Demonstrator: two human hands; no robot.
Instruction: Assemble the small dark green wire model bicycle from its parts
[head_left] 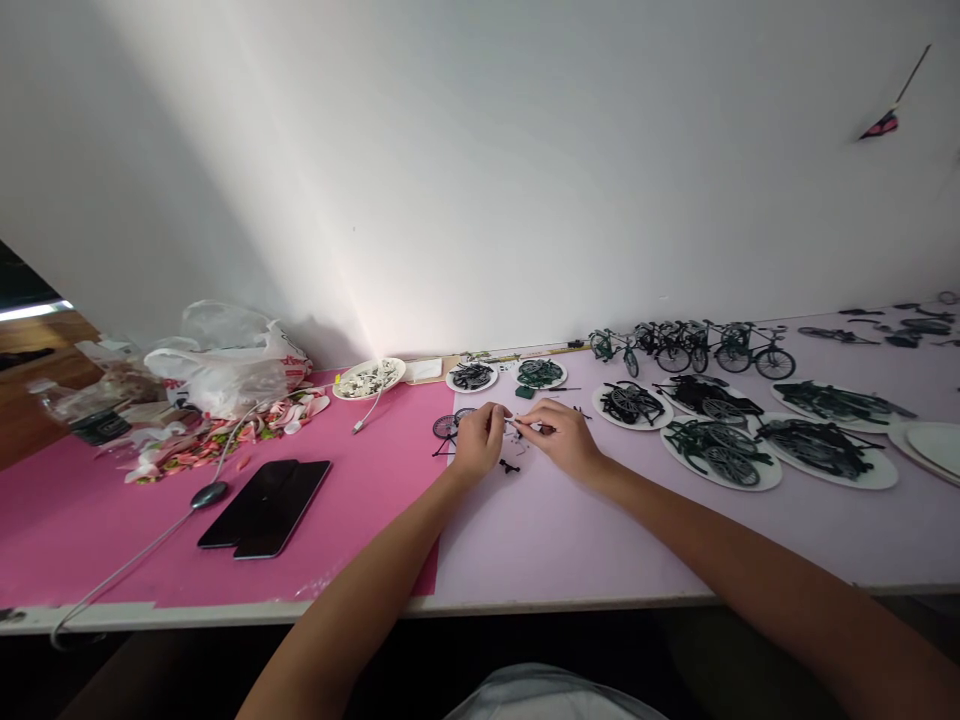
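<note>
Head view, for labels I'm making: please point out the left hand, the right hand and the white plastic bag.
Left hand [478, 442], head view: back of the hand.
Right hand [568, 438], head view: back of the hand.
White plastic bag [217, 378], head view: its crumpled side.

Bicycle parts [817, 448] are black and dark green, plates [941, 440] white, one sheet [360, 480] pink.

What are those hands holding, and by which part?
The left hand and right hand seem to pinch a tiny pale piece between their fingertips; which part they grip is too small to tell.
</note>
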